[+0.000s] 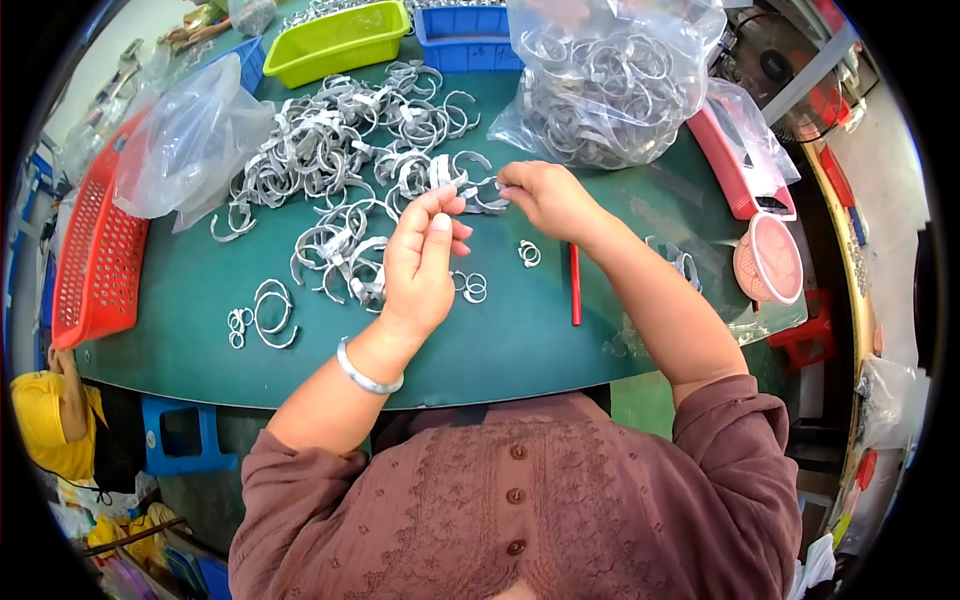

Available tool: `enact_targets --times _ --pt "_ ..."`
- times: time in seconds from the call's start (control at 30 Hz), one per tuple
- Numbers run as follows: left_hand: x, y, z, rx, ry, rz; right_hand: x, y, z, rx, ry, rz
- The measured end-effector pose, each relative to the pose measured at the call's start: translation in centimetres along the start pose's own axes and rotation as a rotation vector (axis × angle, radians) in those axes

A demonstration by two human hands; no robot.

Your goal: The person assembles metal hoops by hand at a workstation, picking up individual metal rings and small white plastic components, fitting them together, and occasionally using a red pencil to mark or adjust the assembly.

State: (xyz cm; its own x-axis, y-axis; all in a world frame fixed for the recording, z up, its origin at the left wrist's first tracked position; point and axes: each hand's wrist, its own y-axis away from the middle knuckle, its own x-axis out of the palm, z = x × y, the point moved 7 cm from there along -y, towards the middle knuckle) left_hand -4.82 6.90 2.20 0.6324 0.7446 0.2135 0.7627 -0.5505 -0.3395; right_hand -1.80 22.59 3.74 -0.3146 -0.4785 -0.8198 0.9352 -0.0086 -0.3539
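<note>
My left hand (420, 265) is raised over the near edge of a heap of silver-coloured open bangles (320, 140), its fingers curled together with the thumb against them. Whatever they hold, if anything, does not show. To its right, my right hand (550, 200) pinches thumb and fingers together; a tiny pale bit shows at the tips, too small to name. A bangle (487, 207) lies between the two hands, close to the right fingertips. Small rings (470, 287) sit beside my left wrist, and another little ring cluster (529, 254) lies below my right hand.
A clear bag of bangles (610, 100) stands at the far right of the green table (500, 350). Red basket (95, 250), empty-looking plastic bag (190, 140) at left; lime tray (335, 45), blue tray (468, 40) behind. Red stick (575, 285), pink sieve (768, 258) at right.
</note>
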Motion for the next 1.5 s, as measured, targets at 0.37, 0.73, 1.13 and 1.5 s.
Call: enact_targets --times 0.37,0.73,1.13,1.5 --pt "0.1 0.0 1.1 -0.091 -0.124 0.049 -0.3 1.0 -0.9 0.362 -0.25 0.328" --pt "0.5 0.2 2.4 -0.257 -0.13 0.096 1.4 1.8 -1.5 0.701 -0.745 0.443" --pt "0.9 0.2 3.2 -0.388 0.021 0.098 2.2 0.3 -1.6 0.794 -0.867 0.344" --pt "-0.1 -0.2 3.9 -0.487 -0.051 0.085 3.2 0.9 -0.1 0.695 -1.026 0.366"
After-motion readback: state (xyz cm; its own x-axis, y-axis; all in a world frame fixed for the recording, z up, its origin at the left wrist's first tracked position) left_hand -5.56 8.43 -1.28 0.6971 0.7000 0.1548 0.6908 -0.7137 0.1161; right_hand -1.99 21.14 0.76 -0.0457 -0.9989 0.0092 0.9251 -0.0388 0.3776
